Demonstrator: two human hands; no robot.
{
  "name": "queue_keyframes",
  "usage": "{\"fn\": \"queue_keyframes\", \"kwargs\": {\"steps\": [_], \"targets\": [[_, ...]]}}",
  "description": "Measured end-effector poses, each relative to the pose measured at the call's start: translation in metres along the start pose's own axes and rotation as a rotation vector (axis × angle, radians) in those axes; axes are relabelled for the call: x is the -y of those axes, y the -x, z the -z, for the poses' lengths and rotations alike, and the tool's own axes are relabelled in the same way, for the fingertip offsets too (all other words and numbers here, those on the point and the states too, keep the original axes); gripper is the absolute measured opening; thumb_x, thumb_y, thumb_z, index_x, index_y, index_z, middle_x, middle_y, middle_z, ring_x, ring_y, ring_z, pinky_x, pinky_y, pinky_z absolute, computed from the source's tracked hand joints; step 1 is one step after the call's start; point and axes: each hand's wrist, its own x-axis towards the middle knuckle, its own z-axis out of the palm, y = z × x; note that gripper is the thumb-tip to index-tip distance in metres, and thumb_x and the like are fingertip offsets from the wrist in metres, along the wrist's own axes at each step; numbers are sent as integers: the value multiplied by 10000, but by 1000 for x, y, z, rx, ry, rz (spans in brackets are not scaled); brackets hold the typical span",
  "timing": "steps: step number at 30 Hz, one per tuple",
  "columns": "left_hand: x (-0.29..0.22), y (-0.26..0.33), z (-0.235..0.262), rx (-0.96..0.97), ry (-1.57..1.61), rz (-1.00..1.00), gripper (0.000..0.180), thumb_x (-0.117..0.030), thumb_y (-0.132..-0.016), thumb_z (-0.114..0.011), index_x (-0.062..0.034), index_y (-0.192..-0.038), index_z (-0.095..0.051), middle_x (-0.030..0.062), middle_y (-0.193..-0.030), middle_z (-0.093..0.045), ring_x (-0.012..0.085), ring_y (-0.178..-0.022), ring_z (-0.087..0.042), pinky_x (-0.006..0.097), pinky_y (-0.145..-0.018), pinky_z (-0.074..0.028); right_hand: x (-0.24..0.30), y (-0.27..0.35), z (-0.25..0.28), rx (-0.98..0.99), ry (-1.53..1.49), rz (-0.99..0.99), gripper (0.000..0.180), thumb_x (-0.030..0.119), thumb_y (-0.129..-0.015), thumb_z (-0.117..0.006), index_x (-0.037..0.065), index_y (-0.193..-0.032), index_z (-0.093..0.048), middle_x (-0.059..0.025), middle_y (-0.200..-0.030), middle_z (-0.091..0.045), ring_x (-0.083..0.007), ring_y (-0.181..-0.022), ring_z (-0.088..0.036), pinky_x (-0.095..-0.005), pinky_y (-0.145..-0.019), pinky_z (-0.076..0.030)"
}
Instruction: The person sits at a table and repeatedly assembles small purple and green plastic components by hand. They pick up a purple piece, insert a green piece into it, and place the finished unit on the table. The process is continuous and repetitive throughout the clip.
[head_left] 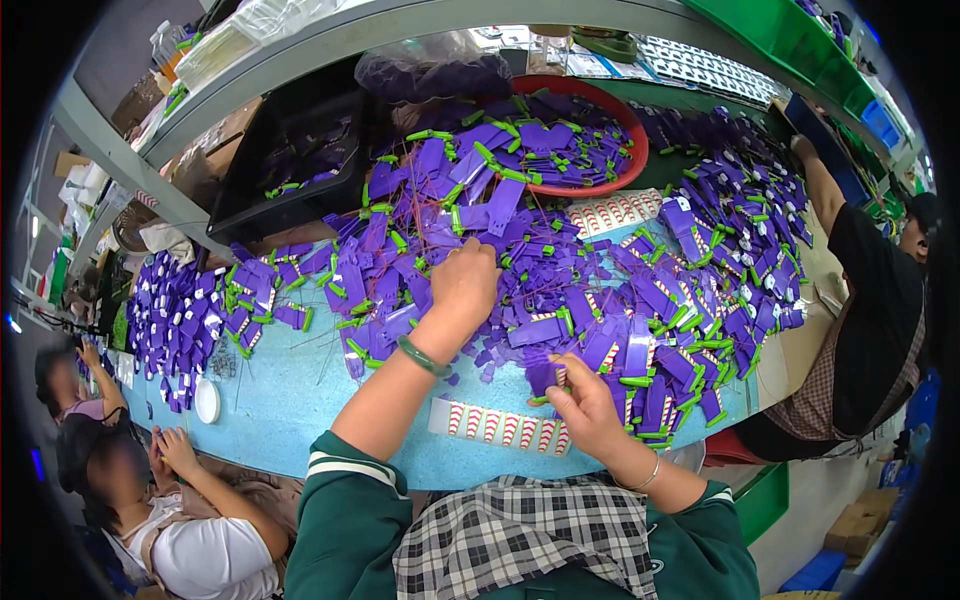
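Blue table (300,365), purple pieces (535,250) crowding the left grip (466,278), can't tell its hold; right grip (588,405) pinches a purple tab (540,372), patterned strip (497,425) just left!

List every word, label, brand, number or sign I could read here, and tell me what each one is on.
There is no text I can quote.
Near sticker strip: curved coloured marks, no readable words.
Far sticker strip: similar marks, no readable words.
Purple piece in the right hand: nothing legible.
Papers at the back: too small to read.
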Motion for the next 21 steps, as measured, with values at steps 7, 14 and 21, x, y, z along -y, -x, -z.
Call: {"fn": "queue_keyframes", "kwargs": {"steps": [7, 14, 21], "targets": [[8, 27, 21, -51, 342, 43, 205, -78, -772, -698, 4, -939, -611, 139, -931, -628, 290, -816, -656, 392, -689, -548, 14, -8, 7, -12, 16, 17, 428, -79, -846, -529, 31, -1258, -569, -50, -965, -482, -86, -823, -525, -234, -749, -563], [-2, 111, 46, 163, 1558, 308, 160, 65, -865, -569, 38, -1007, -637, 74, -932, -652, 152, -809, -653, 273, -726, -560, 21, -18, 0, -110, 305, 174, 512, -70, -764, -662, 98, -1246, -619, -52, -856, -548, -151, -773, -561, -251, -617, -468], [-18, 151, 45, 101, 1499, 292, 249, 39, -920, -520, 62, -1151, -609, 81, -991, -604, 168, -885, -645, 299, -819, -563, 12, -13, -14, -70, 558, 425, 539, -82, -735, -671, 164, -1214, -651, -55, -711, -467, -170, -600, -476, -300, -524, -408]]}}
